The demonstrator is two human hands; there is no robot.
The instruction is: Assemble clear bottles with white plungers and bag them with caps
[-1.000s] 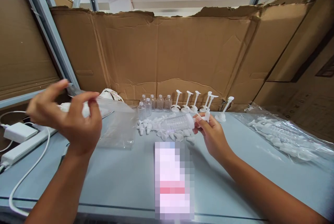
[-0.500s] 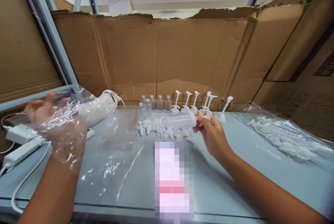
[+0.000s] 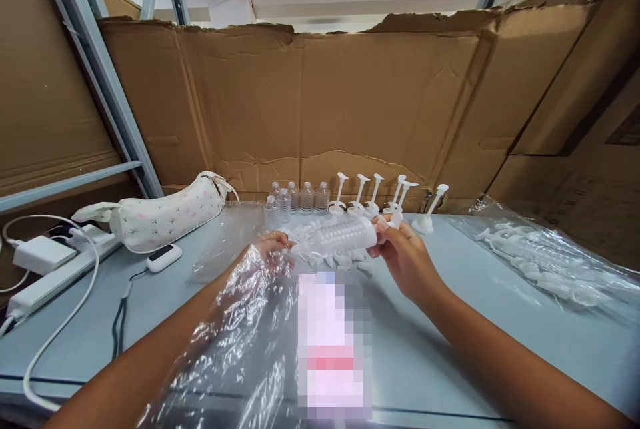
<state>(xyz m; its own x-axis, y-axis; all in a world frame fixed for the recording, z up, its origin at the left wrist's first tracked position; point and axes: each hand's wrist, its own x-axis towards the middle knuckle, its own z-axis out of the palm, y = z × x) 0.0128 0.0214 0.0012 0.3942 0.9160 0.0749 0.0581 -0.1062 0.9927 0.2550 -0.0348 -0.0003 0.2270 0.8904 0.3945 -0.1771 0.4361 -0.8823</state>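
Observation:
My right hand (image 3: 407, 257) is closed round the end of a clear ribbed plastic tube (image 3: 340, 236), held level above the grey table (image 3: 450, 322). My left hand (image 3: 267, 249) sits inside a clear plastic bag (image 3: 240, 336) that drapes over my wrist and forearm; its fingertips are pinched at the tube's tip. Small white nozzles (image 3: 335, 260) lie in a heap just under the tube.
Several small clear bottles (image 3: 296, 200) and white plungers (image 3: 380, 197) stand along the cardboard wall (image 3: 320, 102). A bag of more white parts (image 3: 545, 259) lies right. A spotted pouch (image 3: 160, 216), chargers and cables (image 3: 45, 262) sit left. A blurred patch (image 3: 333, 342) lies in front.
My left hand, with the plastic bag over it, has swung from the far left to the middle and met the tip of the tube. My right hand has stayed put with the tube.

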